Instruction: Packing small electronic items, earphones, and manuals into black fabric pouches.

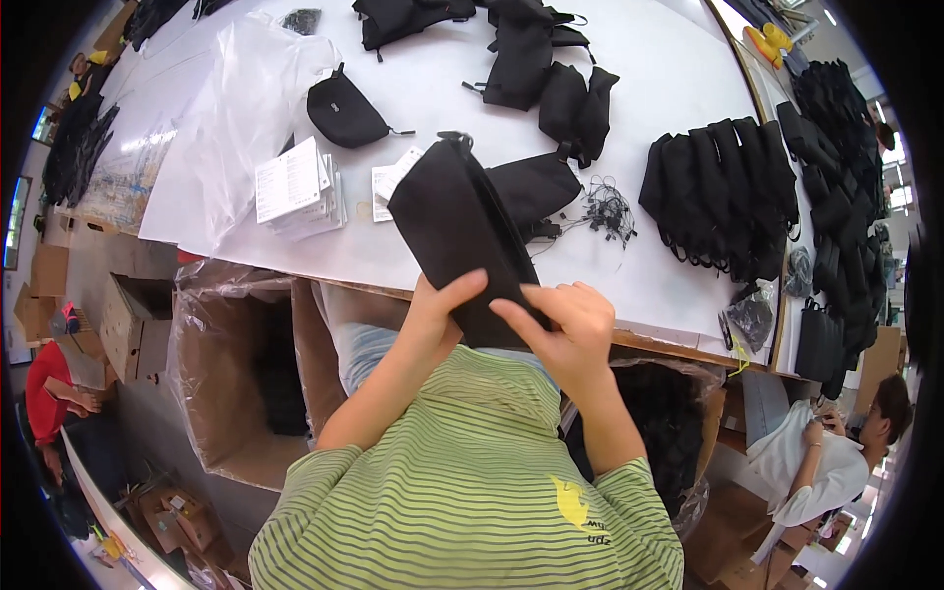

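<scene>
A flat black zip pouch [452, 216] is held up in front of me, tilted over the table's near edge. My left hand [444, 307] grips its lower left side, thumb lying across the front. At the lower right edge, my right hand [570, 320] closes on it with thumb and fingers. The zip pull sits at the pouch's top end. Behind it lies another black pouch [536, 187], partly covered. Stacks of white printed cards [292, 187] rest to the left, and a small tangle of black cords [612, 211] lies to the right.
The white table [393, 265] carries a black pouch [344, 110], more black pouches [521, 59] farther back, clear plastic [251, 98] and a row of black bags [723, 192]. Lined cardboard boxes [236, 364] stand below its near edge. Other people [821, 457] are at both sides.
</scene>
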`<action>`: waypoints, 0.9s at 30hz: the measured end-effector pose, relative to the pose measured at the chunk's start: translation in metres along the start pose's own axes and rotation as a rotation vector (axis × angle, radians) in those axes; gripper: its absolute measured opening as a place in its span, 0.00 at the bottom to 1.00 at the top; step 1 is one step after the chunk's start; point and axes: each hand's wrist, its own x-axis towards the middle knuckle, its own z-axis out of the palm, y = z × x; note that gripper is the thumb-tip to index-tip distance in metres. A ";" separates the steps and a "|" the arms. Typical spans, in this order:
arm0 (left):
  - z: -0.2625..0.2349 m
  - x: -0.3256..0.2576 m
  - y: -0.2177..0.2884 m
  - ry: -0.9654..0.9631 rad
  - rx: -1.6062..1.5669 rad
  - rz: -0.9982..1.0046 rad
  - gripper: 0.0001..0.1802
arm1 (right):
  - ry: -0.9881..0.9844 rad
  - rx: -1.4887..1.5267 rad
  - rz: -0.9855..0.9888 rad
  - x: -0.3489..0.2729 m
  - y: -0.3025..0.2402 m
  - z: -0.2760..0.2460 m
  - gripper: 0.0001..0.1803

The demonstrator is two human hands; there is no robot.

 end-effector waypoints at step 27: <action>0.006 0.013 0.020 0.165 0.109 -0.138 0.23 | 0.031 0.492 0.357 -0.023 0.000 -0.003 0.08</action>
